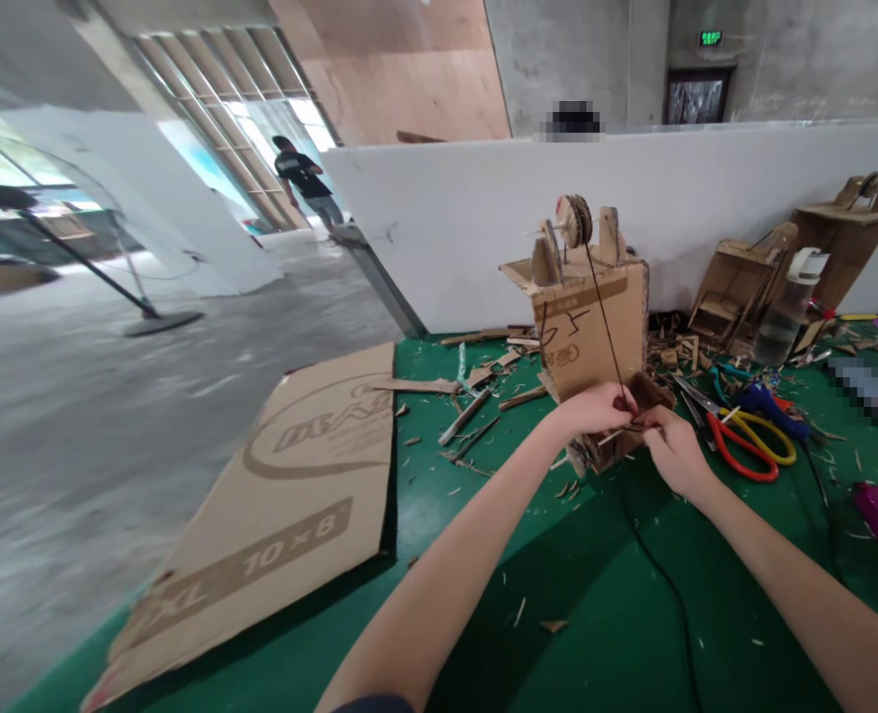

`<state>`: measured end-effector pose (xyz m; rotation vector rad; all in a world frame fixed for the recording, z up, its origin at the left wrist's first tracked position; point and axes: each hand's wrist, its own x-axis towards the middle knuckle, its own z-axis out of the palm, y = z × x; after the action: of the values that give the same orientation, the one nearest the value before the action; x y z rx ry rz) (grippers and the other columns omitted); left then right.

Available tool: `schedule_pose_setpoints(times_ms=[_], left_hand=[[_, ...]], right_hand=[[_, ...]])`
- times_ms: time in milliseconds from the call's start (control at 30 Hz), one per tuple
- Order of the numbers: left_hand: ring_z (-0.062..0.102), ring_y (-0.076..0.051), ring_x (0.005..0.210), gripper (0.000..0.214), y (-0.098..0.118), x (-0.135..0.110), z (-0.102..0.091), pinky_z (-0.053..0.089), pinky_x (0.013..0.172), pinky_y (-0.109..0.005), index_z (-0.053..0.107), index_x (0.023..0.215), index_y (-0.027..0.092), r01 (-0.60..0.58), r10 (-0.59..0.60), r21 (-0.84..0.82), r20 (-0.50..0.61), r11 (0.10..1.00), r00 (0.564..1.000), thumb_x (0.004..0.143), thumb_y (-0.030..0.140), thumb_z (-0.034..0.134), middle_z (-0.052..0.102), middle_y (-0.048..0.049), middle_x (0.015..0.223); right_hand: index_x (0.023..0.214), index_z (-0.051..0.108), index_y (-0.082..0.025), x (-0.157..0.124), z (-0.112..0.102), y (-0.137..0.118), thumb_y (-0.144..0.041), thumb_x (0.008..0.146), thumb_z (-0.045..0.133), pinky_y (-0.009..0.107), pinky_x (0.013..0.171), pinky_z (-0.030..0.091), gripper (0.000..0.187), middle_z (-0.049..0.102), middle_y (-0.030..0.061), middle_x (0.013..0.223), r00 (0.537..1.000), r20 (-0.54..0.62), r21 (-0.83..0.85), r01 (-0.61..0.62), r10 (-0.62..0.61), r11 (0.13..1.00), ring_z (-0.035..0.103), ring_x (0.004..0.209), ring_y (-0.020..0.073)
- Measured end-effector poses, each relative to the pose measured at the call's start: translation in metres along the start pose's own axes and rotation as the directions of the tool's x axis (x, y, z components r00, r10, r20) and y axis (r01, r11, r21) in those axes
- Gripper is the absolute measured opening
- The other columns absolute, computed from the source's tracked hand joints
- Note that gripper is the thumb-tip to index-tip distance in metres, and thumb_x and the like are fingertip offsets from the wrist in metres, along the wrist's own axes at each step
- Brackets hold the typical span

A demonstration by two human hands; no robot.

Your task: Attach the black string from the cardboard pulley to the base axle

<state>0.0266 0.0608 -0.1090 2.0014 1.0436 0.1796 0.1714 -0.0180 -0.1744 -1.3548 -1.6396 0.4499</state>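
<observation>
A cardboard box model [591, 332] stands upright on the green table, with a cardboard pulley wheel [574, 221] on a stick axle at its top. From the wheel a dark string [608, 322] runs down the front to my hands. My left hand [603, 406] is closed on the string near the model's lower cardboard part. Beside it my right hand [672, 446] pinches the same string close to a thin stick [611, 436]. The loose string trails down the table toward me. My fingers partly hide the lower part of the model.
A flat cardboard sheet [290, 495] lies at the left. Scissors [750, 436] with red and yellow handles and a blue tool [769, 406] lie right of the model. Behind stand a water bottle [787, 307] and other cardboard models [742, 282]. Scraps litter the table [557, 673]. A person [305, 178] stands far off.
</observation>
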Motion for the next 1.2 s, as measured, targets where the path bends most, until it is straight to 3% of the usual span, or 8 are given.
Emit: schedule_pose_setpoints(times_ms=[100,267,433,567,667,900,1100,1200], left_hand=[[0.063,-0.013,0.074,0.029,0.000,-0.003,-0.004,0.047,0.062,-0.019,0.066,0.091,0.014,-0.069,0.067,0.090,0.029,0.994,0.997,0.062,0.009,0.061,0.070,-0.0011,0.082],[0.064,-0.014,0.078,0.027,0.004,-0.006,-0.002,0.047,0.069,-0.021,0.069,0.092,0.016,-0.125,0.135,0.306,-0.013,0.944,0.991,0.066,0.015,0.062,0.072,-0.0009,0.084],[0.064,-0.016,0.079,0.021,0.009,-0.009,0.004,0.047,0.073,-0.023,0.070,0.088,0.015,-0.116,0.161,0.374,-0.090,0.920,0.983,0.071,0.020,0.060,0.072,-0.0040,0.086],[0.064,-0.017,0.083,0.024,0.012,-0.013,0.007,0.047,0.079,-0.024,0.071,0.091,0.016,-0.132,0.192,0.424,-0.103,0.896,0.976,0.075,0.015,0.054,0.073,-0.0051,0.092],[0.064,-0.019,0.087,0.025,0.013,-0.016,0.011,0.047,0.081,-0.027,0.070,0.092,0.016,-0.127,0.204,0.462,-0.120,0.878,0.972,0.075,0.013,0.051,0.072,-0.0077,0.095],[0.062,-0.026,0.095,0.023,0.013,-0.020,0.018,0.047,0.082,-0.032,0.067,0.092,0.014,-0.104,0.213,0.526,-0.151,0.844,0.965,0.074,0.013,0.053,0.068,-0.0128,0.097],[0.062,-0.023,0.090,0.023,0.010,-0.018,0.017,0.046,0.081,-0.031,0.068,0.093,0.014,-0.135,0.240,0.519,-0.140,0.844,0.961,0.078,0.015,0.051,0.069,-0.0111,0.095],[0.063,-0.021,0.084,0.021,0.009,-0.017,0.016,0.046,0.077,-0.029,0.070,0.089,0.014,-0.155,0.253,0.506,-0.131,0.849,0.959,0.078,0.015,0.052,0.070,-0.0097,0.090]], right_hand=[[0.075,0.054,-0.022,0.001,-0.002,0.001,-0.022,0.078,0.043,0.029,0.065,0.045,0.011,0.063,0.0021,0.075,0.998,0.011,0.094,-0.057,0.056,0.994,0.058,0.070,0.0178],[0.071,0.053,-0.022,0.003,-0.001,0.003,-0.023,0.073,0.050,0.028,0.056,0.044,0.003,0.060,-0.0011,0.065,0.991,-0.029,0.167,-0.126,0.133,0.978,0.056,0.059,0.0160],[0.072,0.052,-0.022,0.006,0.003,0.003,-0.026,0.070,0.053,0.029,0.057,0.048,0.004,0.061,-0.0011,0.061,0.983,0.038,0.322,-0.181,0.178,0.929,0.060,0.058,0.0167],[0.071,0.047,-0.023,0.008,0.004,0.003,-0.027,0.071,0.049,0.026,0.046,0.042,0.005,0.051,-0.0064,0.047,0.973,0.077,0.380,-0.229,0.217,0.896,0.052,0.043,0.0137],[0.070,0.047,-0.023,0.008,0.004,-0.001,-0.028,0.072,0.048,0.024,0.043,0.036,0.005,0.047,-0.0070,0.047,0.975,0.078,0.358,-0.222,0.208,0.907,0.046,0.042,0.0122],[0.075,0.057,-0.020,0.008,-0.006,-0.010,-0.034,0.081,0.048,0.027,0.057,0.040,0.017,0.059,0.0003,0.067,0.995,0.095,0.192,-0.058,0.040,0.980,0.052,0.061,0.0151],[0.080,0.063,-0.020,0.007,-0.018,-0.012,-0.028,0.083,0.051,0.030,0.068,0.043,0.015,0.064,0.0036,0.073,0.995,-0.067,-0.148,0.060,-0.070,0.987,0.059,0.071,0.0184],[0.081,0.063,-0.020,0.003,-0.017,-0.016,-0.024,0.082,0.050,0.027,0.063,0.042,0.014,0.061,0.0017,0.068,0.988,-0.078,-0.181,0.120,-0.136,0.976,0.057,0.064,0.0163]])
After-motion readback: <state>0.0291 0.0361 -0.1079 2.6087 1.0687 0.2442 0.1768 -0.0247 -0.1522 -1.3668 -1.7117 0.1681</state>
